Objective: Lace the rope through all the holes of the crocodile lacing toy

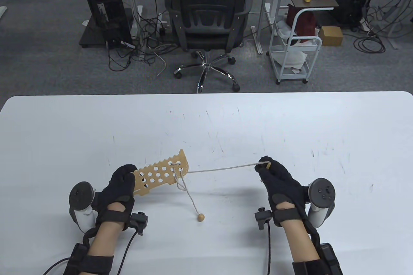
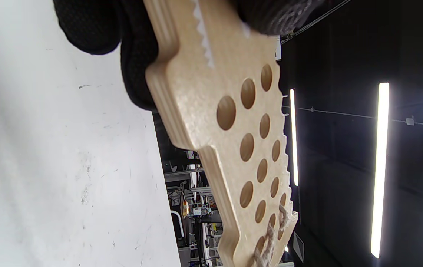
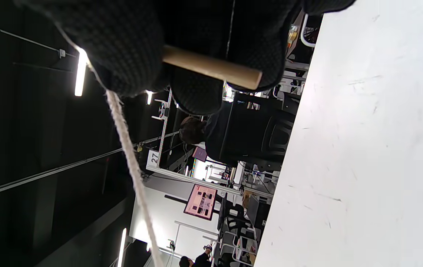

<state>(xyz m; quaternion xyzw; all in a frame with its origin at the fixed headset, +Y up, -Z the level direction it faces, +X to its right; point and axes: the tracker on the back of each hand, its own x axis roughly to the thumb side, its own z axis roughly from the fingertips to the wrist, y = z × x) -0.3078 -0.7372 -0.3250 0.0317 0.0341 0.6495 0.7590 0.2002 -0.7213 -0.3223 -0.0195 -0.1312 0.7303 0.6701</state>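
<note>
1. Far left of the flat tan wooden crocodile lacing board with rows of round holes (image 1: 159, 174), the black-gloved left hand (image 1: 121, 188) has its fingers curled round the board's near end, holding it lifted off the white table (image 1: 96, 133).
2. The left wrist view shows the board (image 2: 230, 141) close up: saw-toothed edge, holes in staggered rows, gloved fingers (image 2: 137, 70) wrapped on the plywood edge.
3. At the board's far end, the pale braided rope (image 1: 222, 168) passes through holes near the pointed tip, looped there.
4. Below that end, a short rope tail hangs down to a small round wooden bead (image 1: 201, 217), which sits on the table.
5. Right of the board, the rope runs out taut, off the table, towards the other hand.
6. Well to the board's right, the black-gloved right hand (image 1: 279, 180) pinches a short wooden needle stick (image 1: 268, 166) at the rope's end.
7. The right wrist view confirms it: fingers closed on the stick (image 3: 211, 66), rope (image 3: 129, 163) trailing away.
</note>
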